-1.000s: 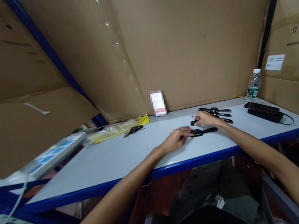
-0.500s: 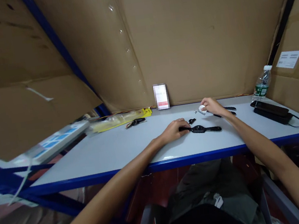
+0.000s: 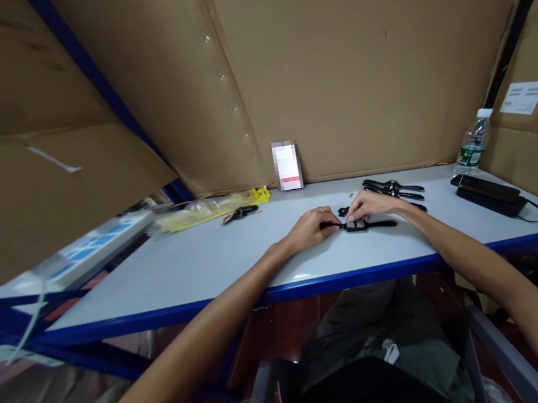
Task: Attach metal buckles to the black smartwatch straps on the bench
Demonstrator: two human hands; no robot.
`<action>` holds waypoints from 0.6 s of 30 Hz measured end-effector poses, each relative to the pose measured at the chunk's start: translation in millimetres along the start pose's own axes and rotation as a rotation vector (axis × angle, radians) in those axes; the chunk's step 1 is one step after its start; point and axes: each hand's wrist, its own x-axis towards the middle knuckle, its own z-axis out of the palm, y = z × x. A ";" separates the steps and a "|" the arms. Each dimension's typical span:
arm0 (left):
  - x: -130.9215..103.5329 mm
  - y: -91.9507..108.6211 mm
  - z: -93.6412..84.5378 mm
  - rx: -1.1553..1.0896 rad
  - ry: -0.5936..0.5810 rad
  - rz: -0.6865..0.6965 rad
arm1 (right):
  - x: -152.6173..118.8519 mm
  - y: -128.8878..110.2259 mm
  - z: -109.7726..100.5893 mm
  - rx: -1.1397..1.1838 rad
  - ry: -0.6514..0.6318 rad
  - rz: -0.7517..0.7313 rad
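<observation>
In the head view, gripping with the left hand (image 3: 317,226), by its left handle, a glossy black two-handled tool (image 3: 366,225) with a broad middle, lying on the smooth pale-grey tabletop (image 3: 217,263). Touching with narrowed fingers of the right hand (image 3: 369,203) a flat grey metal-looking plate (image 3: 356,223) at that middle; cannot tell whether pinching or pressing. Could skew the plate through loose fingertips, rock the tool by slackening on the handle, or knock the small black piece (image 3: 343,212) just behind. Compared with half a second ago, right-handed, now reaching the tool's middle instead of the cluster of black handled tools (image 3: 391,188).
</observation>
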 end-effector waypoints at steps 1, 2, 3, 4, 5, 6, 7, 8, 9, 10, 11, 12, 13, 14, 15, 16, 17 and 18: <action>-0.5 0.8 0.5 0.001 -0.001 -0.004 | -0.3 0.3 -0.8 0.006 -0.007 -0.006; -1.1 1.5 1.0 0.002 -0.002 -0.009 | -0.2 0.7 -2.0 0.012 -0.004 -0.010; -1.6 1.8 1.1 -0.001 0.001 -0.018 | 0.4 1.3 -3.6 0.015 0.019 -0.012; -1.8 1.5 0.9 -0.008 0.006 -0.033 | 1.5 2.1 -5.5 0.008 0.075 -0.011; -1.5 0.3 0.1 -0.021 0.015 -0.056 | 3.1 3.1 -7.9 -0.013 0.174 -0.005; -0.1 -2.0 -1.4 -0.035 0.027 -0.085 | 5.0 4.2 -10.5 -0.057 0.306 0.005; 2.7 -5.5 -3.3 -0.048 0.040 -0.119 | 7.1 5.5 -13.3 -0.124 0.449 0.020; 7.0 -9.9 -5.7 -0.056 0.050 -0.158 | 9.3 6.8 -15.9 -0.209 0.571 0.039; 13.0 -14.9 -8.1 -0.055 0.046 -0.202 | 11.4 8.0 -18.1 -0.304 0.652 0.062; 20.4 -20.1 -10.2 -0.042 0.027 -0.248 | 13.3 9.2 -19.7 -0.398 0.688 0.085; 29.0 -25.0 -11.6 -0.019 -0.003 -0.295 | 15.1 10.4 -20.5 -0.485 0.685 0.109; 38.2 -29.1 -12.1 0.009 -0.045 -0.336 | 16.8 11.5 -20.7 -0.560 0.662 0.134; 47.4 -32.3 -11.3 0.038 -0.088 -0.367 | 18.6 12.6 -20.3 -0.620 0.637 0.159; 56.0 -34.3 -9.4 0.062 -0.127 -0.384 | 20.5 13.6 -19.5 -0.665 0.618 0.179; 63.5 -35.5 -6.5 0.080 -0.161 -0.387 | 22.6 14.5 -18.6 -0.700 0.607 0.194; 69.7 -35.9 -2.8 0.086 -0.188 -0.383 | 25.1 15.2 -17.8 -0.724 0.597 0.203; 74.2 -36.1 1.2 0.073 -0.205 -0.377 | 27.9 15.6 -17.2 -0.743 0.584 0.211; 77.3 -36.3 5.1 0.047 -0.211 -0.376 | 31.1 15.8 -17.0 -0.757 0.564 0.221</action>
